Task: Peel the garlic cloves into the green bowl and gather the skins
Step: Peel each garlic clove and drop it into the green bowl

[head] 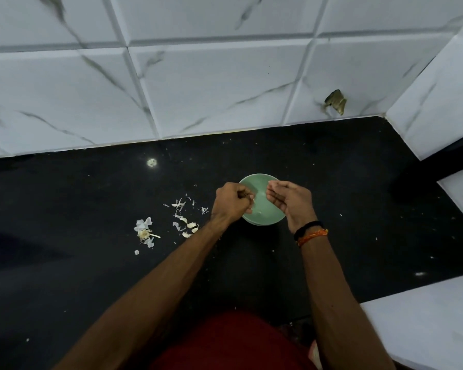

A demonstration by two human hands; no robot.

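Far left on the black counter (64,209), one spent garlic stem (145,233) is lying among papery skin, and just beside it one loose scatter of skins (183,214) is spreading, with what look like three or four cloves (191,225) sitting in it, though the blur is making that count unsure. Over the single green bowl (262,217), the left hand (233,200) is curling tight and pinching a pale scrap I cannot identify. The right hand (292,200), wearing two wrist bands (310,232), is curling its fingers with the tips pinching together; what they are gripping I cannot tell.
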